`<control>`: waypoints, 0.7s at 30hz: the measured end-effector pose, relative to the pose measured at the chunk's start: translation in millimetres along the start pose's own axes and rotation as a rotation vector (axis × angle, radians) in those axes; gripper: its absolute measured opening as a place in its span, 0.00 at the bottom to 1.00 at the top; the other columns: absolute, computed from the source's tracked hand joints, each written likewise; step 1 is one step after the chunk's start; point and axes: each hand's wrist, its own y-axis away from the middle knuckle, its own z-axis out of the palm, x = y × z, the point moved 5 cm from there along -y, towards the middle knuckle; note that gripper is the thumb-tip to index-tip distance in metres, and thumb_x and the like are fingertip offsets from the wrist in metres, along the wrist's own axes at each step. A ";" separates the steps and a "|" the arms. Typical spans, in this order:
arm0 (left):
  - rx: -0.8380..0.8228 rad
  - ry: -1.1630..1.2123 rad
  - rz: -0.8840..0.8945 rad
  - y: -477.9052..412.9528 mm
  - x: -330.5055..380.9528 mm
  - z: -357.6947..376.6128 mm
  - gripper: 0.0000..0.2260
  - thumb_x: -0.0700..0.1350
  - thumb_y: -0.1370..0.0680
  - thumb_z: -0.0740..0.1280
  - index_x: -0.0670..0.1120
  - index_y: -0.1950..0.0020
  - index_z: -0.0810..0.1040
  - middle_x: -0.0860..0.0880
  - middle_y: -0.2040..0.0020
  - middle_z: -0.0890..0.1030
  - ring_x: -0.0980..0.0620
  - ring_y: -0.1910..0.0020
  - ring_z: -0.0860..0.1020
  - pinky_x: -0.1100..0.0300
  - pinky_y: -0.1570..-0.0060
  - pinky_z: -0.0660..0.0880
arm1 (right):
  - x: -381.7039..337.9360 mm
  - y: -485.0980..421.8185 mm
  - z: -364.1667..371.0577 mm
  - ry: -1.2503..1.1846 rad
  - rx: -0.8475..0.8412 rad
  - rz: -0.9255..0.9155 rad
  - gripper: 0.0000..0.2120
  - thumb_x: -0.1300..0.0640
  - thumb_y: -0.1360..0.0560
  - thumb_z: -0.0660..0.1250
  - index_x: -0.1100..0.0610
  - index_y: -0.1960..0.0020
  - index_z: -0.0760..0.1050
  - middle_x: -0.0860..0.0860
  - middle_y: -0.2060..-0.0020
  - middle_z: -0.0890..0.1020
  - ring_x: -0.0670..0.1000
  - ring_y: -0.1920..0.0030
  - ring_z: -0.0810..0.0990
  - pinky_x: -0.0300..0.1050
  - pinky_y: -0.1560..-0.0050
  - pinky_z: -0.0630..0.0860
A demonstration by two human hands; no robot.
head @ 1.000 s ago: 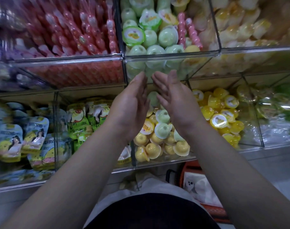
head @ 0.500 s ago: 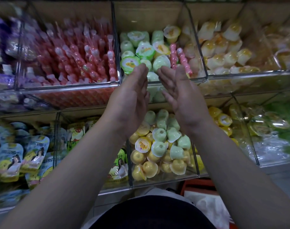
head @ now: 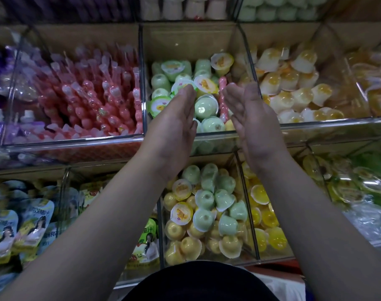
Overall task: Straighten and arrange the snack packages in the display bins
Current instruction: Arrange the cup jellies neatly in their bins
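I read "双柚汁" on the pale blue-and-yellow spouted drink pouch [head: 36, 222], well left of the clear plastic bin of green and yellow jelly cups [head: 162, 227], "汁" on the green-yellow pouch [head: 149, 237] just beside that bin, the rest blurred

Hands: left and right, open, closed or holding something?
Left hand: open, fingers straight, holding nothing.
Right hand: open, fingers straight, holding nothing.

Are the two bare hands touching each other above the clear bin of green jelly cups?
Apart. Head view: a gap separates the left hand and right hand, with a pale green jelly cup visible between them.
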 end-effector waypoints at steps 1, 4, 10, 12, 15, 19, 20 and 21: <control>0.002 -0.007 0.000 -3.7 0.2 1.1 0.23 0.52 0.15 0.48 0.48 0.20 0.57 0.54 0.21 0.61 0.58 0.23 0.58 0.60 0.30 0.57 | 0.2 -4.6 -2.8 0.001 -0.003 -0.002 0.32 0.36 0.22 0.51 0.56 0.28 0.70 0.50 0.29 0.73 0.40 0.33 0.74 0.41 0.30 0.65; 0.012 -0.015 -0.005 -15.9 0.0 4.3 0.23 0.52 0.15 0.48 0.48 0.20 0.57 0.54 0.21 0.61 0.58 0.23 0.58 0.60 0.29 0.57 | 0.8 -17.2 -9.4 0.025 -0.013 0.011 0.35 0.37 0.23 0.50 0.58 0.25 0.66 0.47 0.32 0.76 0.40 0.34 0.74 0.39 0.31 0.66; 0.021 -0.036 -0.031 -45.5 -6.2 7.9 0.24 0.53 0.16 0.51 0.47 0.20 0.56 0.54 0.21 0.59 0.57 0.22 0.56 0.59 0.29 0.57 | 10.0 -50.8 -9.9 0.080 -0.008 0.032 0.30 0.28 0.27 0.52 0.44 0.37 0.77 0.47 0.30 0.74 0.45 0.28 0.69 0.53 0.24 0.61; 0.033 -0.028 -0.053 -56.5 -8.0 8.0 0.25 0.54 0.16 0.52 0.47 0.20 0.56 0.55 0.21 0.58 0.57 0.22 0.56 0.61 0.31 0.58 | 15.7 -65.0 -7.0 0.111 -0.002 0.045 0.31 0.16 0.38 0.52 0.33 0.50 0.79 0.47 0.27 0.70 0.46 0.23 0.60 0.57 0.24 0.57; 0.060 0.001 -0.102 -71.5 -13.5 5.9 0.22 0.55 0.17 0.55 0.49 0.25 0.66 0.59 0.29 0.69 0.61 0.28 0.64 0.65 0.38 0.62 | 35.5 -90.2 -6.3 0.178 0.008 0.077 0.38 0.12 0.46 0.49 0.31 0.48 0.77 0.45 0.26 0.69 0.45 0.22 0.56 0.60 0.24 0.56; 0.114 -0.006 -0.161 -85.1 -19.2 4.0 0.08 0.55 0.18 0.57 0.55 0.54 0.71 0.57 0.59 0.65 0.62 0.60 0.68 0.64 0.51 0.65 | 42.6 -103.2 1.3 0.167 -0.017 0.152 0.33 0.22 0.31 0.50 0.38 0.37 0.76 0.44 0.30 0.72 0.48 0.25 0.63 0.59 0.26 0.63; 0.104 0.023 -0.165 -89.6 -22.0 3.6 0.09 0.55 0.18 0.56 0.54 0.56 0.68 0.55 0.60 0.62 0.60 0.63 0.66 0.62 0.51 0.64 | 47.1 -108.6 2.6 0.173 -0.020 0.174 0.34 0.24 0.28 0.51 0.43 0.32 0.74 0.43 0.31 0.73 0.49 0.26 0.64 0.58 0.26 0.63; 0.099 0.048 -0.163 -92.9 -24.6 3.0 0.10 0.54 0.18 0.56 0.54 0.57 0.68 0.54 0.61 0.61 0.59 0.64 0.65 0.62 0.52 0.64 | 49.2 -112.2 4.2 0.194 -0.017 0.189 0.38 0.22 0.30 0.51 0.44 0.31 0.72 0.43 0.30 0.72 0.48 0.25 0.62 0.58 0.25 0.61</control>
